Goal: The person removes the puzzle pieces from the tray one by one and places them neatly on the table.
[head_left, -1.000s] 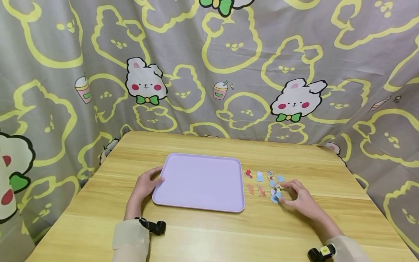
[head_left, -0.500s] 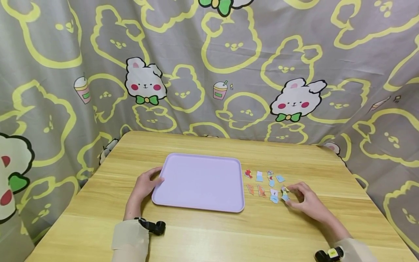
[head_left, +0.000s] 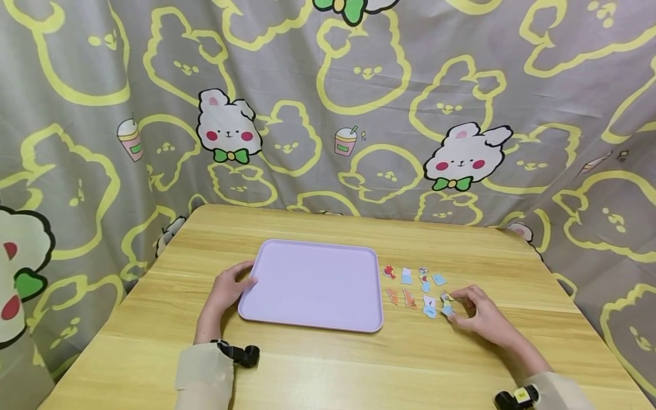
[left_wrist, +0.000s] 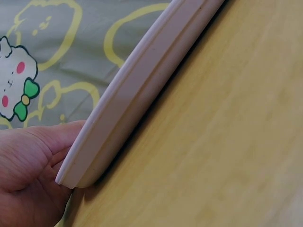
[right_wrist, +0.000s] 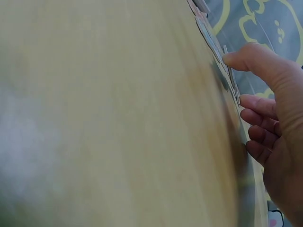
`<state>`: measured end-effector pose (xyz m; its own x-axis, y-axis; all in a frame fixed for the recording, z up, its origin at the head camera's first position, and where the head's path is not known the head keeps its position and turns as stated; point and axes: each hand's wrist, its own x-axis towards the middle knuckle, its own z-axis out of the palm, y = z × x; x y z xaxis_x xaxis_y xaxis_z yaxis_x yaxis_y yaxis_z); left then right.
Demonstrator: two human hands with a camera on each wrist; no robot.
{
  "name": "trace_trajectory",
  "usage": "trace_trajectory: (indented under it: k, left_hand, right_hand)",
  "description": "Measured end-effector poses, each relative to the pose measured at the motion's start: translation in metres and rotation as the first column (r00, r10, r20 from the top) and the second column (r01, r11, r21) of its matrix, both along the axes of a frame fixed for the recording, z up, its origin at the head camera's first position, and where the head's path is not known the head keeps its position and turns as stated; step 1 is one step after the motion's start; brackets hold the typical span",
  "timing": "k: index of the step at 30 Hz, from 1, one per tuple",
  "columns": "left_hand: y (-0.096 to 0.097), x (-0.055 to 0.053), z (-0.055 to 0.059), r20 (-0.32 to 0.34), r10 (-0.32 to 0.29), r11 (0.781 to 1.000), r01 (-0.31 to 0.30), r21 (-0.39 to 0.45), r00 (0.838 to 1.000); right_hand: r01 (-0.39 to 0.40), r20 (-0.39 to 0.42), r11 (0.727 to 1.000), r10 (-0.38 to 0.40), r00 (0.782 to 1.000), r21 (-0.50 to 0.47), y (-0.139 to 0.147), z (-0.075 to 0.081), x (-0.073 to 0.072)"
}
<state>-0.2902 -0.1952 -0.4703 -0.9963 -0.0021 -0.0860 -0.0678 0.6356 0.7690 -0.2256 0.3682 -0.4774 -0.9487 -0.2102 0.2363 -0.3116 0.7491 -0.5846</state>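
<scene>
A pale purple tray lies on the table, its raised side close up in the left wrist view. At its left edge, my left hand grips the rim, thumb lapping over it. My right hand pinches a small blue and yellow puzzle piece between thumb and fingers, at the right end of the nearer row. Seen from the right wrist, that piece is a thin sliver at the fingertips, low over the wood. Beside it sits a white and blue puzzle piece.
Several more pieces lie right of the tray in two rows: a red one, a white-blue one, a multicoloured one, a blue one and two orange ones, including this larger orange piece. A patterned curtain hangs behind the table.
My right hand has moved slightly right with the blue and yellow puzzle piece, from over the white and blue piece to beside it. The left hand and tray have stayed put.
</scene>
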Motion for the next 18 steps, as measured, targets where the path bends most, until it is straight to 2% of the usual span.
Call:
trace_trajectory:
  k: [10, 18]
  left_hand:
    - [0.0009, -0.0011, 0.0023, 0.002, -0.004, 1.000, 0.004, 0.003, 1.000]
    - [0.0004, -0.0009, 0.0020, 0.012, 0.006, 1.000, -0.006, 0.000, 1.000]
  right_hand:
    - [-0.030, -0.037, 0.998, 0.031, 0.999, 0.049, 0.0007, 0.0013, -0.0017]
    - [-0.041, -0.034, 0.996, 0.044, 0.998, 0.075, 0.0007, 0.0024, -0.0028]
